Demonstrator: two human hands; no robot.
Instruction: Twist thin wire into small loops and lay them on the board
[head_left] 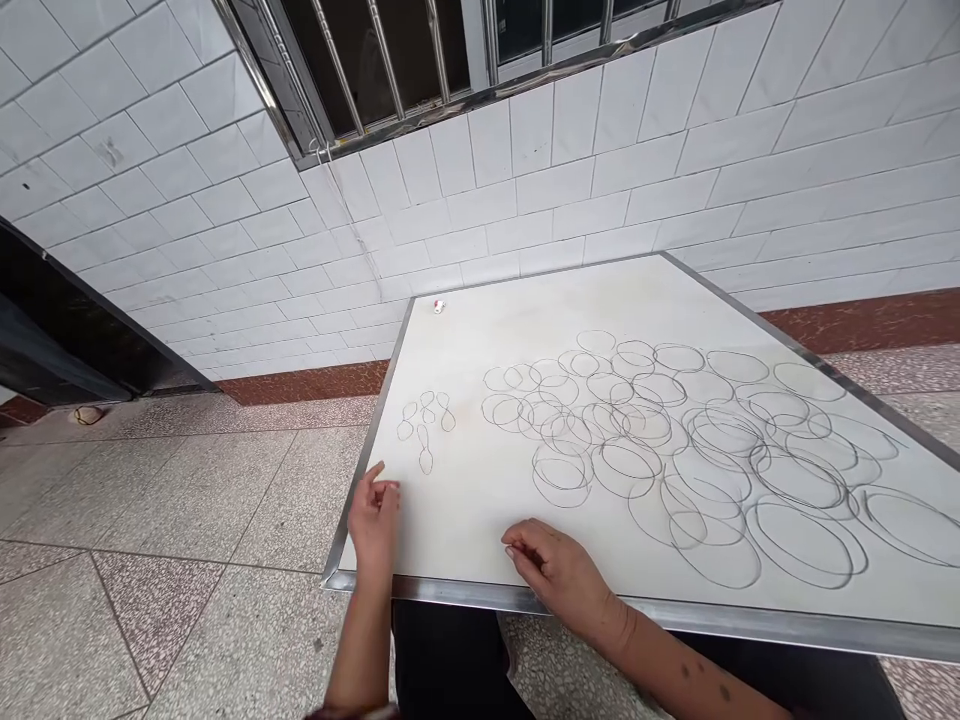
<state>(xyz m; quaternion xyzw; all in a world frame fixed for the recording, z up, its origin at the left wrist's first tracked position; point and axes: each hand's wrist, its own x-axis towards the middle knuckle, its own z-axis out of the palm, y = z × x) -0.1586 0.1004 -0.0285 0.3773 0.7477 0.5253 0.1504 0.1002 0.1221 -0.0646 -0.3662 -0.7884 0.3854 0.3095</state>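
My left hand [373, 520] is over the left edge of the white table [465, 540], its fingers apart and nothing visible in them. Just beyond it lie several small thin loops, each twisted into a figure eight, such as this twisted loop [425, 452]. My right hand [559, 572] hovers at the near edge, thumb and forefinger pinched together. Whatever they may hold is too small to make out. Many thin dark rings [628, 468], like fine wire or cord, spread overlapping across the middle and right of the tabletop.
A small white and red object [439, 307] lies at the table's far left corner. Metal trim [480, 592] borders the table. Behind stand a white tiled wall [480, 220] and a barred window [405, 60]. A roundish brown object [86, 414] sits on the speckled floor.
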